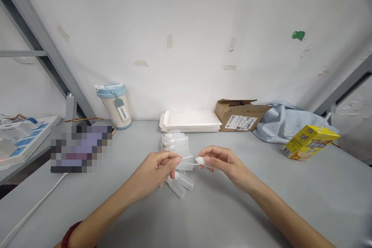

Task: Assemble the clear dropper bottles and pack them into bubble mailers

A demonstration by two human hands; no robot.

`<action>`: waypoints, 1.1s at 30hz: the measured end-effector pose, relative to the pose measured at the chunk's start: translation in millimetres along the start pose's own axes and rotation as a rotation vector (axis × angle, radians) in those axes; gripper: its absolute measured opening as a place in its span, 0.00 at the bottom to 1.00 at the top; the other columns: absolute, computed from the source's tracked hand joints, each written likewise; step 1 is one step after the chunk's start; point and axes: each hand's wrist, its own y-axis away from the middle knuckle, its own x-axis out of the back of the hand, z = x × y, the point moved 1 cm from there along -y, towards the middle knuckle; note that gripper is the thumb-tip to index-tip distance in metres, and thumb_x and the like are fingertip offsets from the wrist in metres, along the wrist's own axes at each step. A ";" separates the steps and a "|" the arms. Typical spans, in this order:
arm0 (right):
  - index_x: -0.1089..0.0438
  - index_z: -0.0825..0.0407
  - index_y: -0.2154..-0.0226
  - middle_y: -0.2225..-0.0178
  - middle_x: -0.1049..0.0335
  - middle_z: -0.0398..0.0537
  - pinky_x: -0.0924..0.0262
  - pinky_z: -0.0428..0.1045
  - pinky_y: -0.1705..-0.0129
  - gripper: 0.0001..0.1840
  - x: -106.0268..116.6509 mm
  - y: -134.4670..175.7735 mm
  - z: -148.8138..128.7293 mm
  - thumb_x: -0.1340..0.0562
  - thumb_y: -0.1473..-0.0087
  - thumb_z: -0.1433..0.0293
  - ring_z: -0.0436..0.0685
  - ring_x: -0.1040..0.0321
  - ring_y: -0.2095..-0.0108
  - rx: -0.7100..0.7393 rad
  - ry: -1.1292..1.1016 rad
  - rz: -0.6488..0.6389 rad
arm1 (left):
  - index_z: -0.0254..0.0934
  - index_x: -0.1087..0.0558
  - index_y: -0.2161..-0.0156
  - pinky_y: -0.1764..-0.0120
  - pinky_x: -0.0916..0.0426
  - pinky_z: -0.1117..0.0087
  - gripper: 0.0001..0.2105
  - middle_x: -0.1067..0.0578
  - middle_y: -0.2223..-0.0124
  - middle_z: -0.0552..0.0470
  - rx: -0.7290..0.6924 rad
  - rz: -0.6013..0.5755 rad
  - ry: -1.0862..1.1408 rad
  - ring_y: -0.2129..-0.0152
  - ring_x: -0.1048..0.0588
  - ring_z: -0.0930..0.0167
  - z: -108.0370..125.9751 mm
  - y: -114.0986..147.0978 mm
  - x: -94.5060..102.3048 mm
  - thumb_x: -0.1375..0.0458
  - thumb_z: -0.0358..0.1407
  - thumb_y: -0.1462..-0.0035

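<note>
Between the thumb and fingers of my right hand (223,161) is a small clear plastic bottle (200,160); its white cap points left. My left hand (157,168) is closed in a pinch on a thin pale cord (188,158) that runs toward that cap. Just behind the hands, several similar clear bottles (179,145) lie in a row, their white cord loops (163,143) to the left. Two more loose bottles (178,189) rest on the table below my left fingertips, partly hidden by that hand.
White padded envelopes (192,121) are stacked by the wall, beside an open cardboard box (242,116). Blue cloth (281,122) and a yellow drink carton (309,142) are at right. A tumbler (114,106), a blurred phone (83,148) and a power strip (29,137) are at left.
</note>
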 end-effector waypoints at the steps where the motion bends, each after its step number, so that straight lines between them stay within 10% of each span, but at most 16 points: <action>1: 0.32 0.52 0.64 0.71 0.31 0.45 0.43 0.47 0.66 0.13 -0.3 -0.4 0.2 0.43 0.46 0.60 0.49 0.41 0.72 -0.001 -0.008 -0.004 | 0.34 0.29 0.63 0.79 0.45 0.75 0.18 0.31 0.76 0.56 -0.004 -0.014 -0.007 0.86 0.41 0.79 0.0 0.2 -0.6 0.51 0.48 0.44; 33: 0.30 0.51 0.64 0.67 0.35 0.42 0.45 0.45 0.68 0.11 -10.4 -0.5 2.1 0.41 0.47 0.62 0.46 0.44 0.73 -0.002 0.010 -0.052 | 0.35 0.27 0.65 0.79 0.46 0.77 0.15 0.35 0.75 0.57 -0.074 -0.130 -0.039 0.82 0.41 0.78 3.1 5.8 -7.7 0.51 0.44 0.43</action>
